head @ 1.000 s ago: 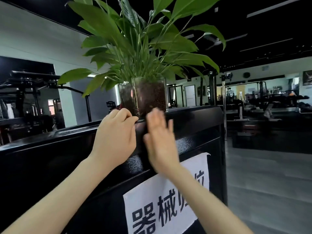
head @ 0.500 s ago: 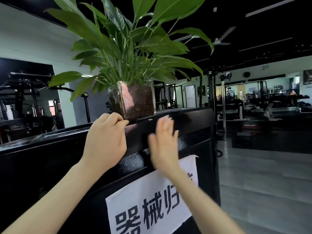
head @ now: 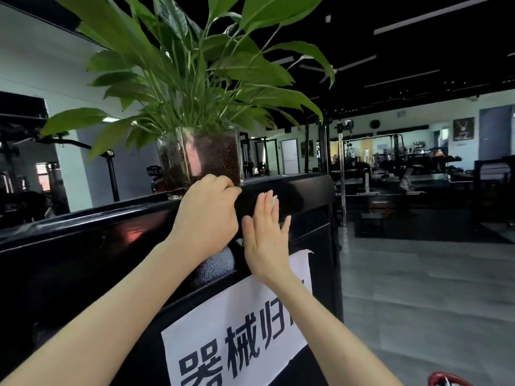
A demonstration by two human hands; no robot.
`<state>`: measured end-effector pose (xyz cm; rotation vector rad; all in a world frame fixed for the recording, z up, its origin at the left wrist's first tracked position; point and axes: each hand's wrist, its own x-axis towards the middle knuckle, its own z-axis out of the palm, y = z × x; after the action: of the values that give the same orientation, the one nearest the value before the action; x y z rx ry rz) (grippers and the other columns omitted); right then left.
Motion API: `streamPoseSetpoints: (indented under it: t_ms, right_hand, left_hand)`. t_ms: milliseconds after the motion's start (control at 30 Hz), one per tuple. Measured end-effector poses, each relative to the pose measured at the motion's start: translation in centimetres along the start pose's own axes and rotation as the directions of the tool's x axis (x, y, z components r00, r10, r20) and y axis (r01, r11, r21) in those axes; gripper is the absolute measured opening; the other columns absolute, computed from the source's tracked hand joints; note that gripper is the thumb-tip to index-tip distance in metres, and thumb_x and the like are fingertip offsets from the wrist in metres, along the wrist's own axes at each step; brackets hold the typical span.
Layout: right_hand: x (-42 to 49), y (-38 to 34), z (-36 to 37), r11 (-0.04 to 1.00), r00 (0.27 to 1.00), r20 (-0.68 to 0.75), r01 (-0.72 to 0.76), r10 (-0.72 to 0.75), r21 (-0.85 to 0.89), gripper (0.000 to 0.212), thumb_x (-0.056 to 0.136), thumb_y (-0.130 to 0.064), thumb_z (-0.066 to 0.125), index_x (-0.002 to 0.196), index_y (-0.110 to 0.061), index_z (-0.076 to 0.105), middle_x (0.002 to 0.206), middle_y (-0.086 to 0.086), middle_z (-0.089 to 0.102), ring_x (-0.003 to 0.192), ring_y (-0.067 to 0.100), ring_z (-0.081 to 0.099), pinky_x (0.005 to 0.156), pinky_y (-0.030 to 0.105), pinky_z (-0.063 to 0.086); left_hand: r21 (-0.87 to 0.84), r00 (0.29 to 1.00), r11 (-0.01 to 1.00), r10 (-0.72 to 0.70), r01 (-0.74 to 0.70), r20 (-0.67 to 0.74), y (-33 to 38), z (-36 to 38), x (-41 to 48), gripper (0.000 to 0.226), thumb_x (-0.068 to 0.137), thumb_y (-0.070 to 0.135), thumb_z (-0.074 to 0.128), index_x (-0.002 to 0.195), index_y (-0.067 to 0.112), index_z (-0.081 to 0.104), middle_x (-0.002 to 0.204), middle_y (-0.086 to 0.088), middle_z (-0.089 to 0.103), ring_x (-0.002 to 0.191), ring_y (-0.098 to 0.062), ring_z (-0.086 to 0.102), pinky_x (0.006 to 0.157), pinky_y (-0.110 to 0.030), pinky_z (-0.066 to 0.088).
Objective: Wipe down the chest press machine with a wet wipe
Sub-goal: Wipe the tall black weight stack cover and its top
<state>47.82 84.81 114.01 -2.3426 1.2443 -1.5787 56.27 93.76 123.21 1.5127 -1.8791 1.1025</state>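
L hand (head: 207, 218) grips edge of glossy black metal housing (head: 83, 246) by square glass plant pot (head: 211, 160); R hand (head: 264, 240), flat, presses white wipe (head: 274, 200) below pot.

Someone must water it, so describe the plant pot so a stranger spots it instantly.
Find the black cabinet with a white paper sign on its front. On its top, above the left hand, stands a square glass pot of dark soil with broad green leaves, the only plant in view.
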Motion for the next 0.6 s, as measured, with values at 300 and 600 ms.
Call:
streamPoseSetpoints:
  t_ms: [300, 600]
  right_hand:
    - [6.4, 7.8, -2.0, 0.923, 0.946, 0.055, -0.324, 0.32, 0.209, 0.055, 0.101, -0.033, 0.011, 0.152, -0.013, 0.003, 0.16, 0.003, -0.007, 0.146, 0.014, -0.01, 0.116, 0.051, -0.008]
    - [8.2, 12.2, -1.7, 0.995, 0.991, -0.098, 0.093, -0.088, 0.046, 0.063, 0.093, -0.047, 0.002, 0.149, -0.02, -0.008, 0.158, -0.007, -0.007, 0.144, 0.007, -0.011, 0.114, 0.04, -0.016]
  left_hand:
    - [-0.022, 0.998, 0.998, 0.063, -0.063, 0.006, 2.5, 3.0, 2.6, 0.046, 0.071, 0.018, 0.03, 0.084, 0.003, 0.072, 0.085, -0.011, 0.067, 0.075, -0.032, 0.059, 0.068, -0.04, 0.054]
    - [-0.005, 1.0, 1.0, -0.022, 0.021, -0.019, 3.9, 5.9, 5.7, 0.022, 0.08, 0.006, 0.052, 0.094, 0.003, 0.07, 0.092, -0.01, 0.064, 0.086, -0.03, 0.057, 0.076, -0.039, 0.049]
